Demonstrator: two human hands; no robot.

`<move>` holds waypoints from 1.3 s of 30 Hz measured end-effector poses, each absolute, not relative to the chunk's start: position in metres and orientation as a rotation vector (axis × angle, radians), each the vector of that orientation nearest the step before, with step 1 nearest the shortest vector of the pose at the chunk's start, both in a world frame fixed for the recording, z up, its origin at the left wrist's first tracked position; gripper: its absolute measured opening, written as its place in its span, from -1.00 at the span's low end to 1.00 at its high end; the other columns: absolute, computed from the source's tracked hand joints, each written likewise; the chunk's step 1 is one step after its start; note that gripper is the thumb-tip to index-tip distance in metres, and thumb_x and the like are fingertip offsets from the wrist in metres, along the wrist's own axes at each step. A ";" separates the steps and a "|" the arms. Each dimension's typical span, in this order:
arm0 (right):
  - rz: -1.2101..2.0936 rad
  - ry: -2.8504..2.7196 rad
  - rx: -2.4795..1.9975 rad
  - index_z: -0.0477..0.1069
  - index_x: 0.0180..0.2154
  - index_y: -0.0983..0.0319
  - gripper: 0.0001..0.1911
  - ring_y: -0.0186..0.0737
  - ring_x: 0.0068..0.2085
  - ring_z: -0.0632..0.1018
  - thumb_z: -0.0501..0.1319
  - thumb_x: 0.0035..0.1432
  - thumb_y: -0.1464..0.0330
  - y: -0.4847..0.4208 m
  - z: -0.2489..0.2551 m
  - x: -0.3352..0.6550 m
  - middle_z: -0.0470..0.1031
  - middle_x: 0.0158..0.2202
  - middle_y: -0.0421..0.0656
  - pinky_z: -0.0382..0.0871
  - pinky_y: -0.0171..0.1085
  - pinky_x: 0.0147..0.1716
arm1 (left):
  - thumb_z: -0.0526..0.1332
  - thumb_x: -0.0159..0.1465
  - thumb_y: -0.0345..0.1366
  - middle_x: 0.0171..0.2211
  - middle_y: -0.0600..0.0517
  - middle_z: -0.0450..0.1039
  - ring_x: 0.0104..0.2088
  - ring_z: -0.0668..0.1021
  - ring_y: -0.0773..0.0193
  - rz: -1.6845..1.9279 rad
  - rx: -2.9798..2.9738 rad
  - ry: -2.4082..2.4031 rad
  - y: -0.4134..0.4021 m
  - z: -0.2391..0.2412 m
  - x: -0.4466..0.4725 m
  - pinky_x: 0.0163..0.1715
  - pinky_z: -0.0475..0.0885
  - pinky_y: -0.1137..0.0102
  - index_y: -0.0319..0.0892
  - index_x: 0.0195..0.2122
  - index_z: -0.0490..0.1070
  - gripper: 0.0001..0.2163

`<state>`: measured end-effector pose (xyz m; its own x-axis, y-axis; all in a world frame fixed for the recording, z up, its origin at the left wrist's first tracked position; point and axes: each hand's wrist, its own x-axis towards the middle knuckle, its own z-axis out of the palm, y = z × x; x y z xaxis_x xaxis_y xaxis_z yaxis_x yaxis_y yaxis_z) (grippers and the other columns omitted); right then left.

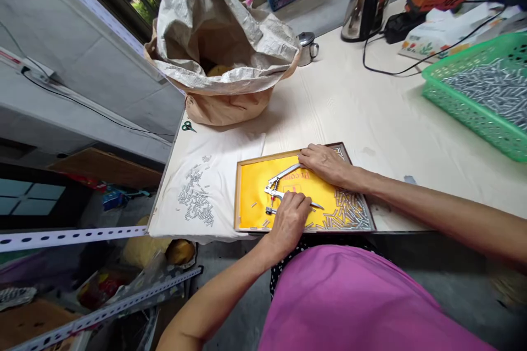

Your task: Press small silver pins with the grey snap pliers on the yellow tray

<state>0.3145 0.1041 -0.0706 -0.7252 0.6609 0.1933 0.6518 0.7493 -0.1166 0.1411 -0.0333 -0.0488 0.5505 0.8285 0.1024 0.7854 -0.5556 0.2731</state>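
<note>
A shallow tray (237, 197) with a yellow lining lies at the table's front edge. On it is a metal hand-press plier tool (284, 173) with two long handles, a spring and a small red part near its jaw. My right hand (325, 164) is closed around the end of the upper handle. My left hand (290, 220) curls over the lower handle, whose pointed end shows beyond my fingers; the fingertips are partly hidden. Small metal pins (349, 211) are heaped at the tray's right end, with several strewn along its front edge.
More pins (195, 197) lie on a white cloth (164, 211) at left, near green scissors (188, 126). An open woven sack (230, 104) stands behind. A green basket (461, 115) of metal pieces is at right. Behind are a kettle (362, 11) and a metal cup (305, 52).
</note>
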 end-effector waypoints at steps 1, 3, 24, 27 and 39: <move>0.065 -2.713 -1.063 0.41 -0.27 0.26 -0.80 -0.12 -0.23 0.39 0.03 0.36 0.43 0.104 -0.069 0.315 0.49 -0.25 -0.03 0.14 -0.20 -0.26 | 0.08 0.42 -0.34 -0.17 -0.08 0.49 -0.12 0.48 0.15 0.366 2.575 1.361 -0.035 -0.048 0.141 -0.05 0.47 0.26 -0.22 -0.08 0.43 -0.83; 0.090 -2.661 -1.092 0.40 -0.26 0.27 -0.79 -0.12 -0.23 0.40 0.03 0.37 0.40 0.098 -0.065 0.317 0.49 -0.25 -0.02 0.17 -0.20 -0.26 | 0.09 0.42 -0.34 -0.12 -0.08 0.49 -0.08 0.47 0.17 0.459 2.548 1.372 -0.038 -0.045 0.138 -0.02 0.45 0.28 -0.22 -0.04 0.43 -0.82; 0.286 -2.535 -0.963 0.35 -0.31 0.19 -0.74 -0.17 -0.31 0.45 0.01 0.41 0.26 0.024 -0.099 0.313 0.42 -0.33 -0.12 0.23 -0.20 -0.31 | 0.29 0.23 -0.24 -0.29 -0.05 0.53 -0.19 0.52 0.17 -0.201 1.943 1.796 -0.010 0.002 0.052 -0.26 0.35 0.41 -0.16 -0.38 0.62 -0.85; 0.286 -2.516 -0.948 0.33 -0.33 0.18 -0.74 -0.18 -0.33 0.44 0.01 0.41 0.25 0.023 -0.103 0.313 0.40 -0.35 -0.14 0.24 -0.20 -0.32 | 0.20 0.32 -0.22 -0.23 -0.04 0.53 -0.14 0.50 0.18 -0.179 1.974 1.937 -0.008 0.013 0.021 -0.21 0.35 0.41 -0.13 -0.26 0.62 -0.80; 0.250 -2.497 -0.959 0.32 -0.33 0.19 -0.75 -0.18 -0.33 0.44 0.03 0.40 0.26 0.021 -0.098 0.310 0.40 -0.35 -0.13 0.24 -0.21 -0.32 | -0.03 0.33 -0.47 -0.13 -0.20 0.47 0.02 0.40 0.01 -0.614 2.018 2.374 0.030 -0.019 -0.103 -0.09 0.32 0.27 -0.23 -0.27 0.50 -0.71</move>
<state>0.3095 0.0211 -0.0984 -0.6562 0.6707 0.3458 0.5889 0.7417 -0.3210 -0.1033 0.0303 -0.0193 -0.1919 0.9564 -0.2202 0.9433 0.1178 -0.3105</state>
